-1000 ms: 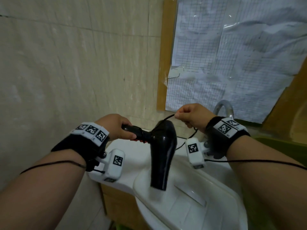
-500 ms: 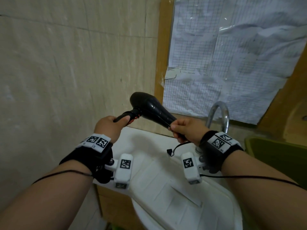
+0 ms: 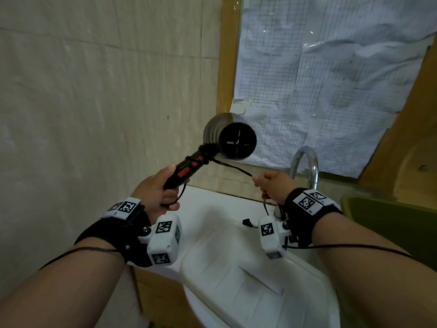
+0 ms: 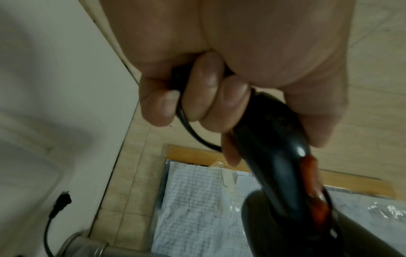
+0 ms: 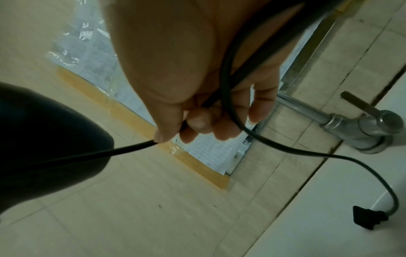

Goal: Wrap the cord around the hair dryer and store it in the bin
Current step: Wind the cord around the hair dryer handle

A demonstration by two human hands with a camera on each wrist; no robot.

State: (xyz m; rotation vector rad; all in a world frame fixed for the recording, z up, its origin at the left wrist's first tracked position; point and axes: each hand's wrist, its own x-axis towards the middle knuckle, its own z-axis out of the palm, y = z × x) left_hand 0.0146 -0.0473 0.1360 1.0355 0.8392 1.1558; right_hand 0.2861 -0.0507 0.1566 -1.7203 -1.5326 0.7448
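Observation:
A black hair dryer (image 3: 233,138) with red switches is held up above the sink, its round end facing me. My left hand (image 3: 158,192) grips its handle (image 4: 274,149), fingers curled round it. Several turns of black cord (image 3: 205,150) sit where the handle meets the body. From there the cord (image 3: 233,167) runs taut to my right hand (image 3: 272,185), which pinches it (image 5: 131,147) between thumb and fingers. The slack drops to the plug (image 3: 247,222) (image 5: 367,218) lying on the sink. A green bin (image 3: 390,223) shows at the right edge.
A white sink (image 3: 236,268) lies below both hands, with a chrome tap (image 3: 305,162) (image 5: 362,128) behind my right hand. Tiled wall (image 3: 94,91) stands to the left. Grid paper (image 3: 319,79) in a wooden frame hangs behind the dryer.
The dryer has turned in my left hand, from barrel hanging down to round end facing me. My right hand carried the cord round it and now holds it taut lower right.

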